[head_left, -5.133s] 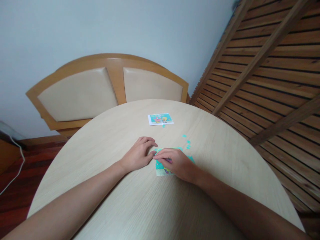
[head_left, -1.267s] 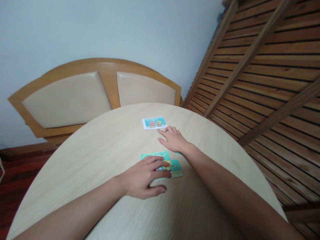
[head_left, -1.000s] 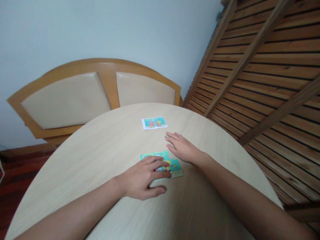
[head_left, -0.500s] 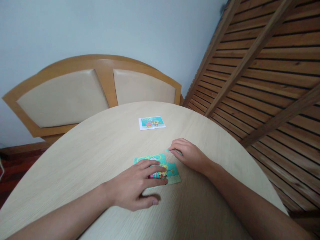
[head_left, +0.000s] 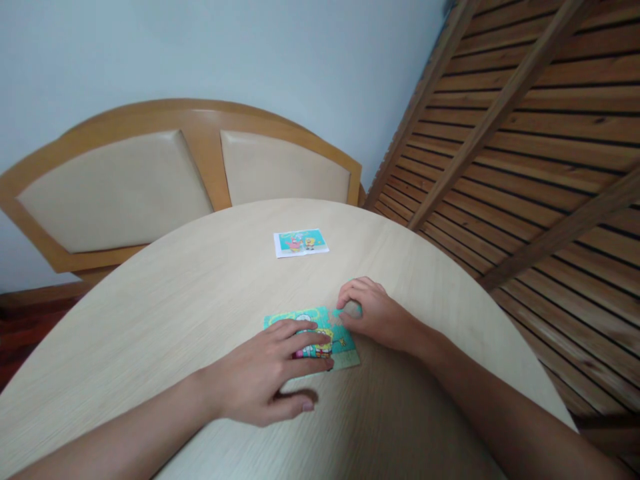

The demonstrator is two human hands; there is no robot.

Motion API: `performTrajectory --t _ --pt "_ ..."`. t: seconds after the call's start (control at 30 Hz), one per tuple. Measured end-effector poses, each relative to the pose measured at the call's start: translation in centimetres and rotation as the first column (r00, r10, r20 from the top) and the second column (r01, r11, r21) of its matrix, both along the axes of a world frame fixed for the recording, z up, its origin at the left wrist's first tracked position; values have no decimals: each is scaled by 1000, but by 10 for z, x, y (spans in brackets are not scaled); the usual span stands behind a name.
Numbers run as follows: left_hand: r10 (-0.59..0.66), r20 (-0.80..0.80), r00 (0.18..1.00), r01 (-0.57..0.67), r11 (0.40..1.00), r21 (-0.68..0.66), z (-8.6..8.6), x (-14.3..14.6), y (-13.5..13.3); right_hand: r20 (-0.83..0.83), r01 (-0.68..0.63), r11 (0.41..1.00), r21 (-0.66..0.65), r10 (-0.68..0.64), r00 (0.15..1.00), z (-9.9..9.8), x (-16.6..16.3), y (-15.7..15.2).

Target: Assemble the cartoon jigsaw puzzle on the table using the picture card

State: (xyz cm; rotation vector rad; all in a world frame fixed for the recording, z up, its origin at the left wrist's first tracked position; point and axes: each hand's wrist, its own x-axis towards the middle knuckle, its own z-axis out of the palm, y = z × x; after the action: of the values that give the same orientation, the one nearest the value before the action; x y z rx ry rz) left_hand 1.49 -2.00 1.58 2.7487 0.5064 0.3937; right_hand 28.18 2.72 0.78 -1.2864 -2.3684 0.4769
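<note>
A teal jigsaw puzzle (head_left: 346, 359) with yellow and pink cartoon figures lies flat on the table. My left hand (head_left: 273, 365) rests over it with fingers spread, hiding much of its left and middle. At the puzzle's upper right corner is a gap where the table shows through. Right by that gap, my right hand (head_left: 375, 310) pinches a small teal puzzle piece (head_left: 337, 312) between thumb and fingers. Whether the piece touches the puzzle I cannot tell.
Farther back on the round pale wooden table (head_left: 200, 280) lies a white-edged picture sheet (head_left: 301, 244) with a similar cartoon scene. A cushioned wooden backrest (head_left: 205, 153) stands behind the table, against the wall. Slatted wooden panels (head_left: 500, 153) lean in on the right.
My right hand has brought the piece slightly down toward the corner gap, its thumb and finger now curled into a ring. My left hand stays on the puzzle. The view has shifted slightly.
</note>
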Motion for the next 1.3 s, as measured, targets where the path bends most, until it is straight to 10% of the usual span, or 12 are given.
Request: performTrajectory --t 0.6,1.3 --pt "-11 -24 1000 12 1000 25 -2 -1 0 -211 -6 969 -246 -47 976 4 6 -6" --pt "-14 -65 998 15 999 28 -3 -2 0 -88 -94 995 -25 91 992 -4 10 2"
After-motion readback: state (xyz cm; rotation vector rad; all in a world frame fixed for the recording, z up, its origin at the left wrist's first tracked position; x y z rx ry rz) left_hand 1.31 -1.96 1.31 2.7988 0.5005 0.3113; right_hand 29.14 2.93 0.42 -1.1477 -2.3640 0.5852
